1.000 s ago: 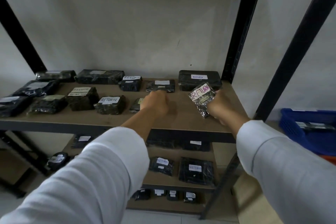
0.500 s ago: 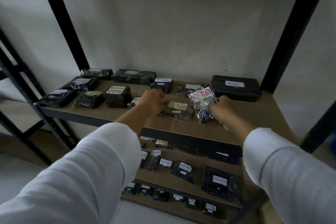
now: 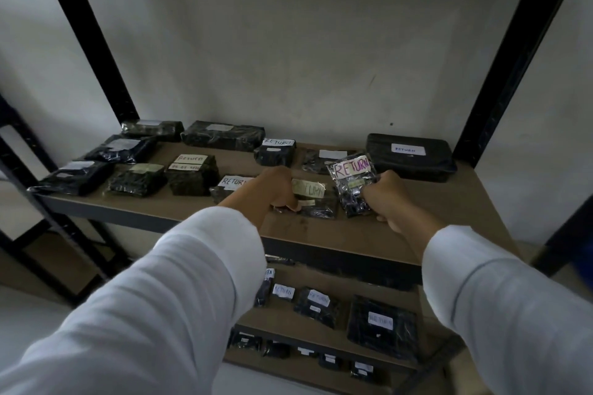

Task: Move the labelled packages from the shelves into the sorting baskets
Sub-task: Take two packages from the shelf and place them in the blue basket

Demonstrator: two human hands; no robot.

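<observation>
Left hand: the left hand (image 3: 276, 189) is curled over the left end of a flat black packet (image 3: 313, 199) with a yellowish RETURN label, thumb pinching its near corner; the packet lies on the top shelf (image 3: 433, 212), near the middle of its front edge
Right hand: the right hand (image 3: 390, 199) grips a shiny small packet (image 3: 353, 183) with a pink-lettered RETURN label, held upright and tilted, its lower end close over the shelf just right of the flat packet
Back right corner: a large black pouch (image 3: 410, 152) with a white RETURN label lies flat, well apart from both hands
Back edge: a small box-like parcel (image 3: 275, 152) marked RETURN and a long dark parcel (image 3: 223, 135) to its left
Left part of shelf: several dark wrapped parcels, one blocky parcel (image 3: 192, 173) bearing a red-lettered RETURN label
Lower shelf: a lower shelf (image 3: 288, 317) carries more black packets with white RETURN labels, among them a big flat one (image 3: 382, 325) at its right end
Sleeves: both arms wear white sleeves (image 3: 179, 298)
</observation>
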